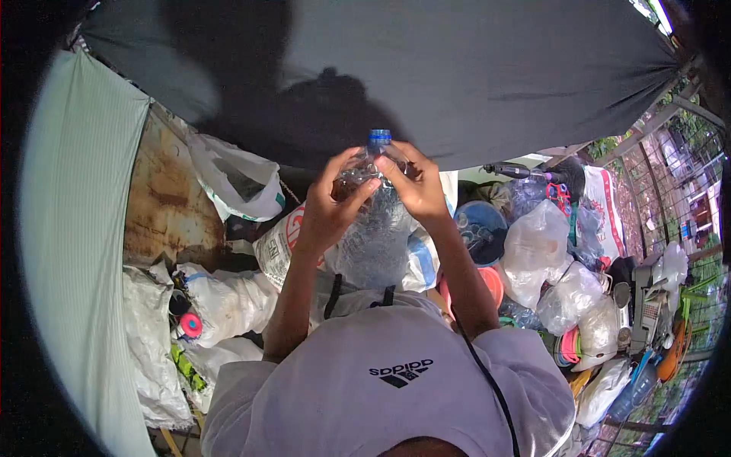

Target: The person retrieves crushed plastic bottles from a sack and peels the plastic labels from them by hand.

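A clear plastic bottle [378, 142] with a blue top stands roughly upright between my hands, in the middle of the head view. My left hand [339, 199] grips its left side, thumb stretched across the front. On the other side my right hand [413, 183] wraps round the bottle's upper body, its thumb near the shoulder. The fingertips behind the bottle are partly hidden. Below the hands is a mass of clear crumpled plastic [373, 247]; I cannot tell where the bottle ends and this begins.
A dark cloth [487, 84] hangs ahead, and a pale green sheet [76, 228] on the left. White sacks [228, 297] lie at left. To the right are a blue bucket [481, 222], stuffed clear plastic bags [537, 244] and mixed scrap beside a wire fence [670, 183].
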### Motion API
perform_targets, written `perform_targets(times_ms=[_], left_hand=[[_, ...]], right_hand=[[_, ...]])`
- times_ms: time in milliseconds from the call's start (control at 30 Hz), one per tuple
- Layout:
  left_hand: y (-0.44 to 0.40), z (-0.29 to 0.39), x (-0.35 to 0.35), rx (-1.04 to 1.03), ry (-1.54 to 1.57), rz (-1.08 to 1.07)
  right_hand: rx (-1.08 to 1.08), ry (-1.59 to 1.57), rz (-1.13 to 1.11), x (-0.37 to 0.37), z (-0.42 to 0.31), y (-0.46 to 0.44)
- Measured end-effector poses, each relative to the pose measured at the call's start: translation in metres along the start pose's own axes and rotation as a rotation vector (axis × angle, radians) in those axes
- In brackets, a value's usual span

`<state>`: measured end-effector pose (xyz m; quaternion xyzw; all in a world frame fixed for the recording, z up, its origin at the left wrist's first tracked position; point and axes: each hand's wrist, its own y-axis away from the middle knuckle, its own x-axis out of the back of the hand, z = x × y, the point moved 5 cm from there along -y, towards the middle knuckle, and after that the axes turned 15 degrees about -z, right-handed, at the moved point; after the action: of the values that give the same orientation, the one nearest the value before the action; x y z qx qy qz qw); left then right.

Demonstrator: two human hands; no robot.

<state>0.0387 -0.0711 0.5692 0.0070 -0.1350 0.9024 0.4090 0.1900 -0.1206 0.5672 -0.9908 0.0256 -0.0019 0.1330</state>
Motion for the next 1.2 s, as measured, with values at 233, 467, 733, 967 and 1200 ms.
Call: perform_targets(times_ms=[233, 467, 733, 967, 1200], left_hand=[[0.010, -0.013, 0.005, -0.064, 0.039, 0.071], [0.020, -0.022, 0.008, -0.081, 0.148, 0.050], [0.026, -0.036, 0.002, 0.028, 0.105, 0.056], [0.021, -0.031, -0.002, -0.004, -0.042, 0.096], [0.013, -0.016, 0.013, -0.052, -0.082, 0.260]], right_hand=[[0.060, -0.023, -0.046, -0.009, 0.020, 0.005], [0.148, 0.169, -0.003, -0.015, 0.032, 0.016], [0.171, 0.499, 0.018, -0.007, 0.024, 0.015], [0.040, 0.623, -0.090, 0.003, 0.024, 0.009], [-0.032, 0.004, -0.241, -0.009, 0.026, 0.024]])
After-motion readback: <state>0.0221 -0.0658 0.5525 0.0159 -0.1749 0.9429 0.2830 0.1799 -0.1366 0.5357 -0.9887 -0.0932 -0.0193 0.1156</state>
